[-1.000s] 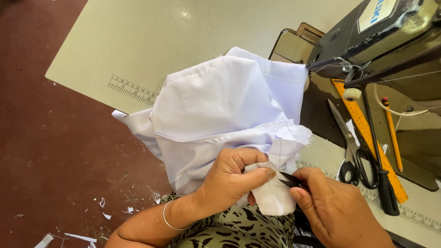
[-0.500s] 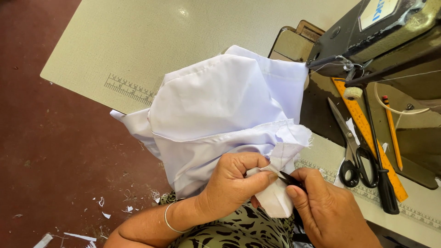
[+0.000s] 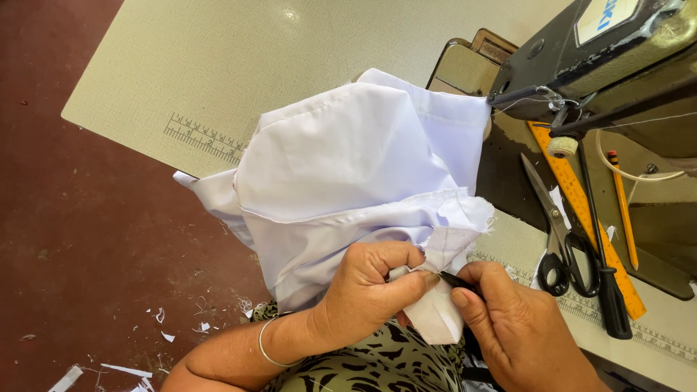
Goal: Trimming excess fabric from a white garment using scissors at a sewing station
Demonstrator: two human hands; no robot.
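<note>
Shifted barely since earlier frames, pinch tightened on seam | head view: left hand gripped corner of white fabric at 6 o'clock | right hand closed on small dark tool, tip at seam | scissors, orange ruler at 3 o'clock on sewing table | work stayed at same spot.

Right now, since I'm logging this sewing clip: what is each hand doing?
Left hand: closed, pinching a fold of the white cloth.
Right hand: closed on a small dark tool, its tip at the cloth's edge.
</note>
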